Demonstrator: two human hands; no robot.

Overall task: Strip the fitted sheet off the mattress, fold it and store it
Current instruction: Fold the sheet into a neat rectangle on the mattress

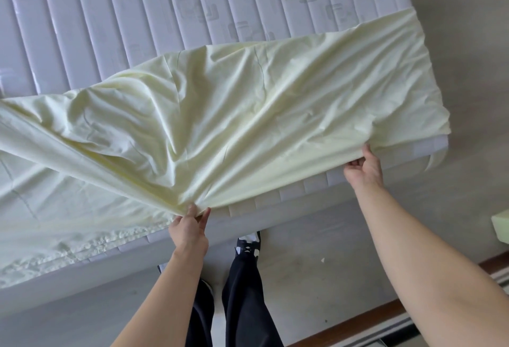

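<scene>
Pale-yellow fitted sheet [220, 115], unlabelled, gripped by both hands.

Sheet [220, 115] runs off the left edge and hides the mattress [137, 16] under it; mattress top also cut by the upper and left edges. Left hand [190, 228] fingertips buried in a bunched fold, right hand [363, 167] fingertips tucked under the sheet's hem, so the contact there cannot be seen. Both forearms leave the frame at bottom and right, the pale green object [501, 226] at the right edge is cropped beyond identifying, and the shoes [248, 244] sit partly under the bed.
</scene>
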